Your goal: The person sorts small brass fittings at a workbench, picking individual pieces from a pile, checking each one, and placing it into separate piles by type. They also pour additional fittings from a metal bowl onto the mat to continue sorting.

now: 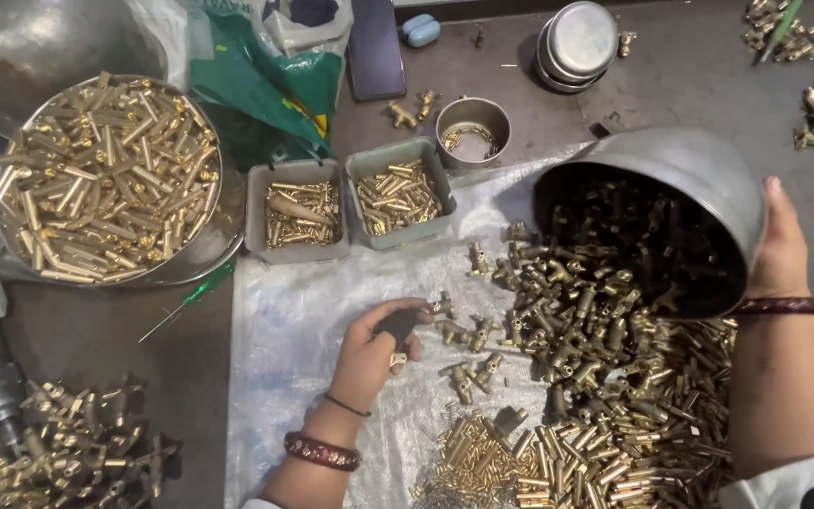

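Observation:
My right hand (781, 247) grips the rim of a large steel bowl (690, 170) tipped on its side, with brass fittings (595, 311) spilling out of it onto a clear plastic sheet (294, 330). My left hand (377, 351) rests on the sheet, curled around a small dark object (396, 325), just left of the spilled pile. A few loose T-shaped brass fittings (471, 372) lie right beside its fingers. Straight brass pins (501, 462) are heaped near the front edge.
A round steel tray (223, 250) full of brass tubes stands at the back left. Two small grey boxes (299, 247), (398, 236) and a little steel cup (473, 118) hold brass parts. A green screwdriver (202, 290), a phone (374, 47) and stacked steel bowls (577, 42) lie around.

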